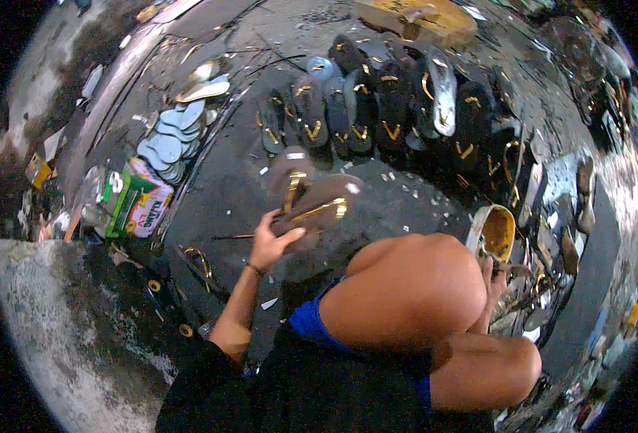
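My left hand (274, 242) is closed on a pair of brown flip-flops (319, 206) with shiny gold straps, held above the dark ground sheet; they are slightly blurred. Beyond my bent right knee, my right hand (495, 281) is low beside an oval container (499, 227) with a yellow inside and a pale rim. Its fingers are curled at a small dark piece, too unclear to name, and my leg hides part of that arm.
Rows of dark flip-flops (391, 101) with gold straps lie ahead. Stacked light-blue soles (171, 141) and a green-and-pink packet (140, 200) are at the left. A single gold-strapped sandal (202, 268) lies near my left forearm. Loose soles and scraps (550, 187) crowd the right.
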`<state>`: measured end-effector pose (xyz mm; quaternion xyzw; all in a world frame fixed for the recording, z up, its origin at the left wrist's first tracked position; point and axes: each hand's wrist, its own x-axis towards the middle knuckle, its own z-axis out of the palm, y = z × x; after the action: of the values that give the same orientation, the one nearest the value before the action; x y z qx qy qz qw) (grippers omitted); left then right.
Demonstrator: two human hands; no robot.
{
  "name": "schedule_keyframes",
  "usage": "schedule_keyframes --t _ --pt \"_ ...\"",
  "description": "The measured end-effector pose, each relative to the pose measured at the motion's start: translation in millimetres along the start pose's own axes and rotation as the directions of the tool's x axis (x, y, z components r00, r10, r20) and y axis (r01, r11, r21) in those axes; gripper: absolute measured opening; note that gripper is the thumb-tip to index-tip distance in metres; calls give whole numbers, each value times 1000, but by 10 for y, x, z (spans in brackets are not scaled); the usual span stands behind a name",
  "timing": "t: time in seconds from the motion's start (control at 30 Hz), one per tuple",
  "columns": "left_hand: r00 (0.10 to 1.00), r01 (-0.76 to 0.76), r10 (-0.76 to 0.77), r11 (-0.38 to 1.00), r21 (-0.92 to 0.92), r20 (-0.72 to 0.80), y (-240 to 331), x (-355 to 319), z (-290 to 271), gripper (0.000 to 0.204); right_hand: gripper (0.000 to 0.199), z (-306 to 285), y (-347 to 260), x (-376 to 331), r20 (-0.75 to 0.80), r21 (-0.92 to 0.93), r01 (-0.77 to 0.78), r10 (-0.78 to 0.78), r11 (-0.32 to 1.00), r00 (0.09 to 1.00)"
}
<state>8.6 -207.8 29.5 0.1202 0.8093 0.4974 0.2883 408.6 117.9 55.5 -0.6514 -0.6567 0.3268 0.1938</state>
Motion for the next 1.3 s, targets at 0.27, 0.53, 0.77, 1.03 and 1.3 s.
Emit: schedule_keyframes --t 0.27,0.53,0.77,1.03,1.3 --pt "939 -237 341 742 627 -48 -34 455 793 80 37 -82 219 -5 -229 174 115 -74 978 971" --pt "901 -285 184 934 216 394 343 91 803 59 40 -176 217 697 -204 -398 165 -263 902 943" --pt "879 -120 9 972 203 476 679 311 1852 44 43 -33 -46 842 -312 -361 185 -306 914 899" --pt "740 -595 331 728 341 585 512 268 2103 44 34 -658 117 84 288 -621 141 58 771 956" --pt "505 -859 343 285 425 792 606 705 3093 76 26 -799 -271 88 318 555 -191 6 810 948"
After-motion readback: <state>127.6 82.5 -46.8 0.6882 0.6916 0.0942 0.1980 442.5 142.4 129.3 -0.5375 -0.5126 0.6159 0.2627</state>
